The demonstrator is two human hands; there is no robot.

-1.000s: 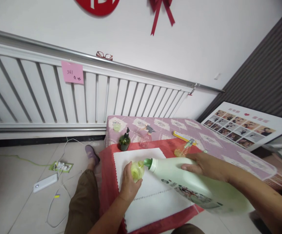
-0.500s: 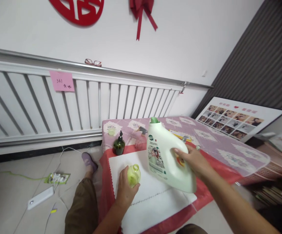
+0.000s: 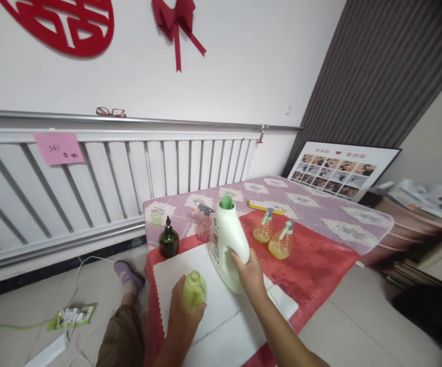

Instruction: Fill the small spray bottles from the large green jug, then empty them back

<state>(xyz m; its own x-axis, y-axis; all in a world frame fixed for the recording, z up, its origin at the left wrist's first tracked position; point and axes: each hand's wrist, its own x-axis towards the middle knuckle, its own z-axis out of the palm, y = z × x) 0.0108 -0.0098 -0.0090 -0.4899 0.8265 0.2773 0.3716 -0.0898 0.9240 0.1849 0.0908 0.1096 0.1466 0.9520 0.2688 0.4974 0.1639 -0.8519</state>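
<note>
My left hand (image 3: 185, 308) is wrapped round a small yellow-green bottle (image 3: 195, 291) with an open neck, over a white cloth (image 3: 217, 329). By its handle, my right hand (image 3: 249, 270) grips a large pale green detergent jug (image 3: 226, 239). The jug is nearly upright with a green spout at its uncapped mouth, to the right of the small bottle and apart from it. A dark green pump bottle (image 3: 168, 239) stands behind my left hand. Just left of the jug is a pinkish clear spray bottle (image 3: 204, 227).
Two spray bottles with yellow liquid, one nearer (image 3: 281, 243) and one farther (image 3: 262, 228), stand on the red cloth (image 3: 312, 260). Behind them lies a yellow-and-white box (image 3: 266, 206). A pale green cap (image 3: 156, 218) rests at the table's back left. A radiator (image 3: 129, 173) lines the wall.
The jug has turned, so its label side now faces more to the left, and it has come closer to the small bottle. The view has shifted right, uncovering the two yellow spray bottles.
</note>
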